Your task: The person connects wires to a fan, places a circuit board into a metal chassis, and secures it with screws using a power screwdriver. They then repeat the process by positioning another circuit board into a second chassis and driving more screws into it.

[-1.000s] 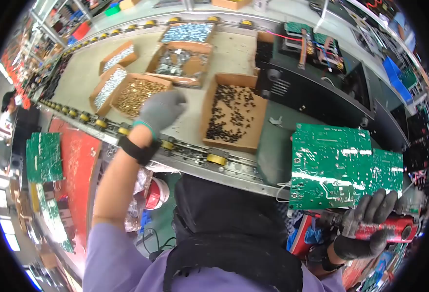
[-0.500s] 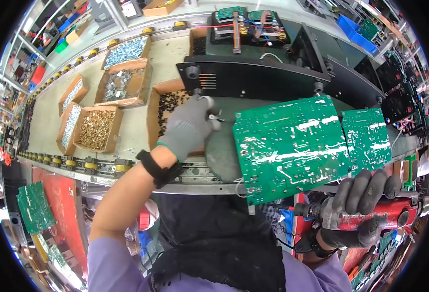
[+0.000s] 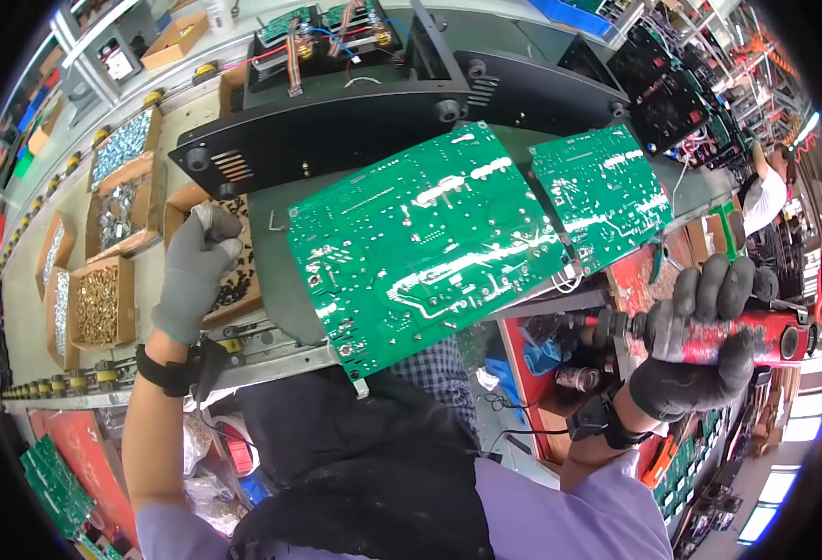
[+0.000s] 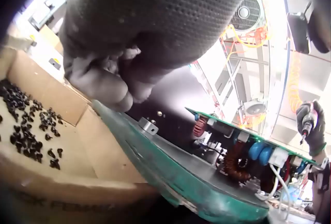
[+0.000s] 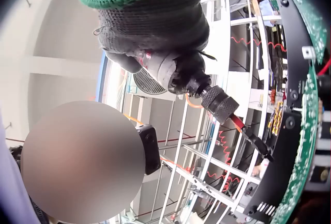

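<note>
My left hand (image 3: 196,275), in a grey glove, is over the edge of a cardboard box (image 3: 180,198) of black screws. Its fingers (image 4: 103,81) look curled in the left wrist view; whether anything small is inside them is hidden. A small metal clip (image 3: 278,221) lies on the dark mat (image 3: 276,289) beside that hand. My right hand (image 3: 700,350) grips a red power screwdriver (image 3: 775,338), its bit (image 5: 256,142) pointing away from the fingers. Between the hands, a large green circuit board (image 3: 430,252) and a smaller one (image 3: 602,196) sit solder side up.
Black metal panels (image 3: 336,140) stand behind the boards. Boxes of brass-coloured screws (image 3: 98,303), silver parts (image 3: 122,217) and bluish-silver pieces (image 3: 124,145) lie at the left, inside a roller rail (image 3: 105,375). Another person (image 3: 766,191) is at the far right.
The head view has swung right, so the boxes and boards appear further left. My left hand has moved from the brass-coloured screws to the black-screw box. The right hand still grips the screwdriver.
</note>
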`<state>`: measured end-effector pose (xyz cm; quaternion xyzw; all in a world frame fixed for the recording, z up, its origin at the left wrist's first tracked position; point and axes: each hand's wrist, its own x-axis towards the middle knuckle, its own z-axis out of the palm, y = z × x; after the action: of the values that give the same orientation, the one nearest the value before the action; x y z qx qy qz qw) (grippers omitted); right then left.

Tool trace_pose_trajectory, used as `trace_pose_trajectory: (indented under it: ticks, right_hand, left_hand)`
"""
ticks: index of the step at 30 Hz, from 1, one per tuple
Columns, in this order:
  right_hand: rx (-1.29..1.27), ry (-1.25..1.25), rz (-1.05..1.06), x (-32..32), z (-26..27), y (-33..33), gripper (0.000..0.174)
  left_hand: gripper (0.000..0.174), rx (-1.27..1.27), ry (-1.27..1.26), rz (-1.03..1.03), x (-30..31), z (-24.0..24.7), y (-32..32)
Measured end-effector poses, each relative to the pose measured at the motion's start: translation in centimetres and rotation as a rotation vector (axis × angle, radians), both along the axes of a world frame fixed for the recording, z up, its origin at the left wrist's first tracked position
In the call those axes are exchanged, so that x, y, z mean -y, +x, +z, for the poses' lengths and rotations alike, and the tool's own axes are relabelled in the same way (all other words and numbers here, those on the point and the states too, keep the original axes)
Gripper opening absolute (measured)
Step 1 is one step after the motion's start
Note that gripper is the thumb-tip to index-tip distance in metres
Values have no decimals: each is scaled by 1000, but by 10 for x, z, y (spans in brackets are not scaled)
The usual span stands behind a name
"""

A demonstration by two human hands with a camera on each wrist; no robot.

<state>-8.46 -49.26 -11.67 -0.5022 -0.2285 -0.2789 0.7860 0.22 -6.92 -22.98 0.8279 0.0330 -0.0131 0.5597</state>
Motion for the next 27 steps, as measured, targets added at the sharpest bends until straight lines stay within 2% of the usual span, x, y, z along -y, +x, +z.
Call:
trace_pose_trajectory:
  ticks: [1,3,7,8,10,11,13,15,17,19,21,25,27]
  right_hand:
    - [-1,0,-9,3,-1,1,44]
    - [-1,-34,-49,12,-4,1,47]
    - [0,-60,-72,24,-1,1,51]
    - [5,-67,-73,26,1,3,52]
    - [46,-132,-122,30,6,8,52]
    - [81,-186,-171,31,8,10,52]
    - [32,-217,-231,41,6,17,51]
    - [-25,-256,-478,29,4,24,50]
    - [-49,-243,-506,25,1,25,50]
    - [-13,-210,-302,28,0,20,50]
    - [-42,-229,-273,31,-1,13,48]
    - [-81,-285,-459,49,-10,3,45]
    - [-126,-324,-598,65,-19,-3,43]
  left_hand:
    - [11,-1,0,-9,0,-3,1]
    - [14,52,340,-64,2,-10,2]
    - [15,103,394,-91,-3,-16,8]
    - [15,108,389,-100,-9,-17,11]
    - [11,-155,274,-163,-17,-15,15]
    - [11,-151,274,-176,-15,-14,14]
    - [10,-310,69,-154,-11,-8,13]
    - [9,-315,74,-169,-7,-1,13]
    - [9,-298,-39,-68,-4,4,10]
    - [12,-248,4,-41,-4,14,5]
    - [14,-209,42,-43,0,27,-2]
    - [29,-52,12,-3,7,57,-47]
    - [41,70,-64,-57,12,59,-78]
